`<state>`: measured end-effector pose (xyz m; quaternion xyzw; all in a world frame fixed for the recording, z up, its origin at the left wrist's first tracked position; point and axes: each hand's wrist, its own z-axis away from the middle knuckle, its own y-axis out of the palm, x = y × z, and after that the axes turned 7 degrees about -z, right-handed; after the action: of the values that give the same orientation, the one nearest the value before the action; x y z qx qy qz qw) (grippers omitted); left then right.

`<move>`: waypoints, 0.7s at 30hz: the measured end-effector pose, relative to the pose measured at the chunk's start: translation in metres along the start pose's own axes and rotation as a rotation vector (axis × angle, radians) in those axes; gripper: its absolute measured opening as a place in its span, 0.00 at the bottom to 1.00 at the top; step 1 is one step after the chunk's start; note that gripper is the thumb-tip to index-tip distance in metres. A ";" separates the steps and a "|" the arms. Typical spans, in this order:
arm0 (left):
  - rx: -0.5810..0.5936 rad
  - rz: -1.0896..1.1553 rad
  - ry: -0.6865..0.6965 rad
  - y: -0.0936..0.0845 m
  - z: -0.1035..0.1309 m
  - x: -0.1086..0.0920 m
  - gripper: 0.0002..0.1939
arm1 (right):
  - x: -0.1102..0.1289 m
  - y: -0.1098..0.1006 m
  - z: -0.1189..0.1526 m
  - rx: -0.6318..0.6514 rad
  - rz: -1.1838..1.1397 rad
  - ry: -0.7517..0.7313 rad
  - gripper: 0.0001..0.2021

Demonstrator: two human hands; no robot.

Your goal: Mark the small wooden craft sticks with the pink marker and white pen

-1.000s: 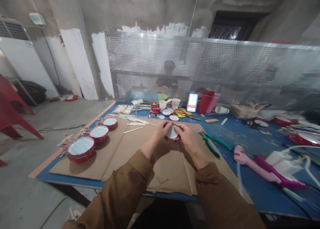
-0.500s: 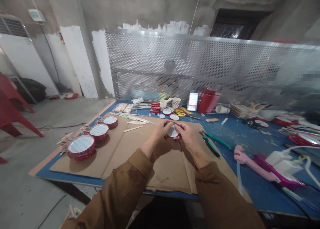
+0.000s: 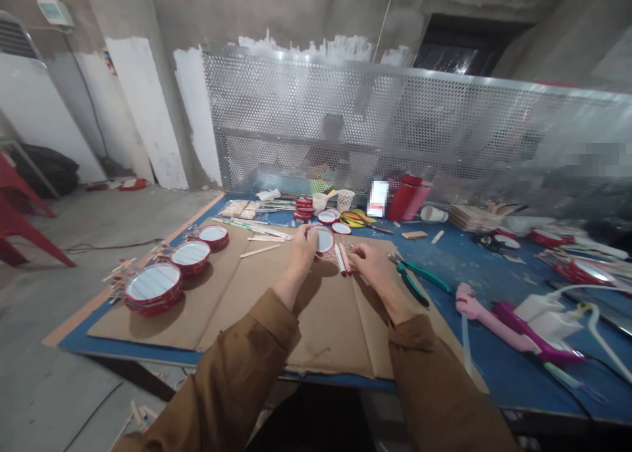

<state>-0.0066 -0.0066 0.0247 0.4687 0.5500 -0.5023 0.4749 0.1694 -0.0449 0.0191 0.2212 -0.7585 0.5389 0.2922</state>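
Observation:
My left hand (image 3: 302,249) is closed on the edge of a round red-rimmed lid (image 3: 324,240), whose pale inner face shows. Opposite it, my right hand (image 3: 369,261) pinches two narrow white-and-red pieces (image 3: 342,260) set side by side; their kind is unclear. Both hands are above a cardboard sheet (image 3: 276,307), with a gap between the lid and the narrow pieces. Green-handled pliers (image 3: 413,282) lie just right of my right hand. On the left stand three round red-and-white pieces (image 3: 154,287) of differing size, with wooden sticks at their sides.
Small red lids (image 3: 342,228), paper cups (image 3: 345,200), a red bottle (image 3: 405,197) and yellow-handled scissors (image 3: 358,219) line the back. Thin sticks (image 3: 261,251) lie left of my hands. A pink glue gun (image 3: 498,324) with cords is at right, before a perforated metal screen (image 3: 286,103).
My hands have moved apart from around one small lid. The left now shows a lid upright, and the right shows two narrow white-and-red pieces. The view has shifted slightly.

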 end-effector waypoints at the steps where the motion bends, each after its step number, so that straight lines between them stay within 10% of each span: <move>1: -0.005 0.007 -0.009 0.000 -0.002 0.002 0.15 | 0.004 0.004 0.003 0.031 0.076 -0.003 0.09; 8: 0.033 0.011 -0.075 0.003 -0.002 0.003 0.18 | 0.031 0.017 0.021 0.068 0.543 -0.117 0.17; 21: 0.055 0.029 -0.074 0.004 -0.002 0.005 0.17 | 0.028 0.008 0.017 0.088 0.585 -0.085 0.18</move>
<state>-0.0037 -0.0044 0.0199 0.4705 0.5114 -0.5272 0.4891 0.1402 -0.0595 0.0283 0.0282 -0.7776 0.6227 0.0826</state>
